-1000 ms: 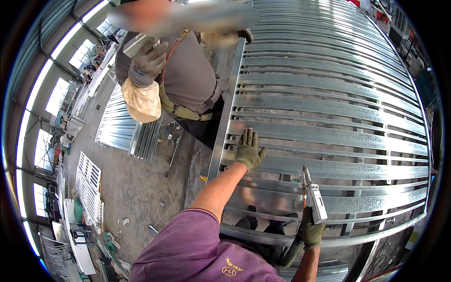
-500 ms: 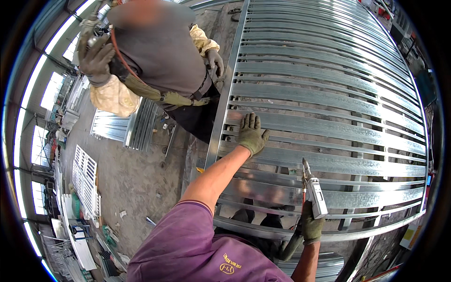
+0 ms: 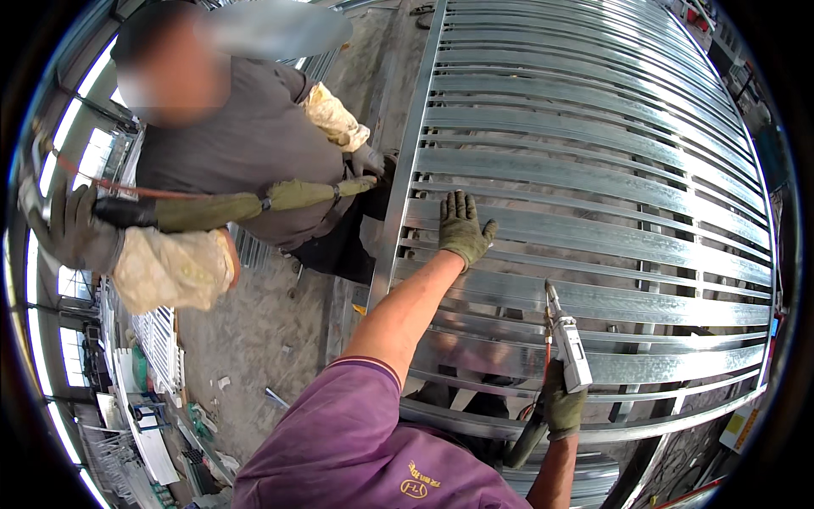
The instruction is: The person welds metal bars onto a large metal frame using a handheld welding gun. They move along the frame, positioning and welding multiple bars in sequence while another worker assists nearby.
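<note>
Two gloved hands: both belong to the person wearing the camera, in a purple shirt
Co-worker: person in grey top [image 3: 254,144] at far left, cream sleeve covers, dark glove [image 3: 72,229] raised, other glove [image 3: 366,159] at the frame's edge
Left hand [image 3: 464,227]: olive glove, fingers spread flat, pressing on a slat, grasping nothing
Large galvanised steel slatted frame [image 3: 593,170]: lies flat, filling centre and right; judged heavy, stiff, smooth with sharp edges; best taken by its long side rail [image 3: 398,212]
Right hand [image 3: 562,407]: clenched round the slim silver gun-shaped tool [image 3: 566,343], tip just above a slat
Labels: small yellow sign [image 3: 739,428] at lower right, too small to make out
</note>
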The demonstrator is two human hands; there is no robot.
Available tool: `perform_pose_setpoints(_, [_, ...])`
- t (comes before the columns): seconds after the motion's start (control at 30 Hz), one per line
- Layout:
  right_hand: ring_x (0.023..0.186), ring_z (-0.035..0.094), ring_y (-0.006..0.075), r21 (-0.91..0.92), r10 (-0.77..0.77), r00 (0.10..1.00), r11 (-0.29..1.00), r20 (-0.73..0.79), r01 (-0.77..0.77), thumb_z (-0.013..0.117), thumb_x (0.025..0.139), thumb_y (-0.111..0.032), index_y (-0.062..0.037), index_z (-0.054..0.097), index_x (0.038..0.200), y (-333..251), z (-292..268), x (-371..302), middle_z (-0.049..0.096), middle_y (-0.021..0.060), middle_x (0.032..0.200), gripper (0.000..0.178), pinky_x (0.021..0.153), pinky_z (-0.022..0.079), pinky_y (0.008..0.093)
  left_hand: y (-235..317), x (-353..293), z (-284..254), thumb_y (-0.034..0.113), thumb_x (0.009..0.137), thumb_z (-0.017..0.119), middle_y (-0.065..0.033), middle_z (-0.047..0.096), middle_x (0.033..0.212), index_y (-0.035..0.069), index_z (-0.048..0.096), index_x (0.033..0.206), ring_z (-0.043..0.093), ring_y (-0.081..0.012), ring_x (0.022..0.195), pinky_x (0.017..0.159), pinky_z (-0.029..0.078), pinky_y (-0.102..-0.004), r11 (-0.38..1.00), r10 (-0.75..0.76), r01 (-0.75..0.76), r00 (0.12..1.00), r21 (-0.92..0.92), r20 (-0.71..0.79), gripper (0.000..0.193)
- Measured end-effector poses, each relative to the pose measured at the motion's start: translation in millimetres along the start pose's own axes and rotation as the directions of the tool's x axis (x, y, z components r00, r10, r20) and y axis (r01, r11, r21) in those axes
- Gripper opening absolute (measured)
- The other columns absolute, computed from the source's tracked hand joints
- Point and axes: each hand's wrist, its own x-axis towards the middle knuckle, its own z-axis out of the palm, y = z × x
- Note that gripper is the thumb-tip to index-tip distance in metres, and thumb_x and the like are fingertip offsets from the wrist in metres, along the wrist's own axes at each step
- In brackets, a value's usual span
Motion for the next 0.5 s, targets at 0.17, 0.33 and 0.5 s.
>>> perform_pose_setpoints(0.17, [0.094, 0.072, 0.0179, 0.046, -0.045, 0.999, 0.998, 0.003, 0.045, 0.075, 0.11, -0.019, 0.0028, 0.075, 0.126, -8, 1, 14, 0.079, 0.0106, 0.104, 0.027, 0.083, 0.058, 0.0363, 2, 0, -1, 0.069, 0.111, 0.038, -0.0278, 0.013, 0.186, -0.005, 0.022, 0.176, 0.007, -0.0422, 0.174, 0.14, -0.001, -0.0544, 1.0, 0.006, -0.006, 1.0, -0.007, -0.019, 0.1])
perform_pose_setpoints(0.33, [0.091, 0.07, 0.0163, 0.036, 0.068, 0.995, 0.997, 0.068, -0.07, 0.076, 0.109, -0.019, 0.003, 0.074, 0.127, -11, 1, 24, 0.077, 0.0084, 0.102, 0.029, 0.08, 0.058, 0.0347, 5, -1, -4, 0.069, 0.112, 0.036, -0.0273, 0.012, 0.186, -0.005, 0.02, 0.176, 0.005, -0.0418, 0.174, 0.14, -0.001, -0.0543, 1.0, -0.012, 0.011, 1.0, 0.012, 0.01, 0.1])
perform_pose_setpoints(0.5, [0.088, 0.069, 0.0156, 0.079, 0.116, 0.989, 0.989, 0.094, -0.124, 0.077, 0.108, -0.021, 0.0033, 0.074, 0.127, -22, 4, 29, 0.076, 0.0063, 0.099, 0.03, 0.077, 0.058, 0.0341, 5, -3, -4, 0.069, 0.112, 0.035, -0.0277, 0.012, 0.186, -0.006, 0.021, 0.176, 0.004, -0.0415, 0.174, 0.14, -0.002, -0.0543, 1.0, -0.005, 0.005, 1.0, 0.003, -0.015, 0.099])
